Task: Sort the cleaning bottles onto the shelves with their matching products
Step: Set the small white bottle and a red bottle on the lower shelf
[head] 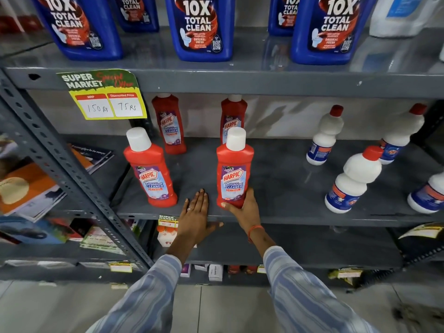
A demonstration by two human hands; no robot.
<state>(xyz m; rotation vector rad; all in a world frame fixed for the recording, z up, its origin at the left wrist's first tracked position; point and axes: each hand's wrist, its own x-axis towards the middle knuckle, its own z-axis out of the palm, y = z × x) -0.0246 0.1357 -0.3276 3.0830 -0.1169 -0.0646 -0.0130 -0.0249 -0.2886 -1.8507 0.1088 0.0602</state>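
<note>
My right hand (245,210) grips the base of a red Harpic bathroom cleaner bottle (234,169) with a white cap, upright at the front of the grey middle shelf (288,215). My left hand (195,217) lies flat and open on the shelf's front edge, between that bottle and a second red bottle (150,169) to the left. Two more red bottles stand at the back, one (169,123) behind the left bottle, one (231,116) behind the held bottle. Several white bottles with red caps (355,179) fill the shelf's right side.
Large blue toilet cleaner bottles (201,27) stand on the shelf above. A yellow price tag (105,97) hangs from that shelf's edge. A slanted metal upright (60,169) divides off a rack of books at left. Lower shelves hold small boxes (215,272).
</note>
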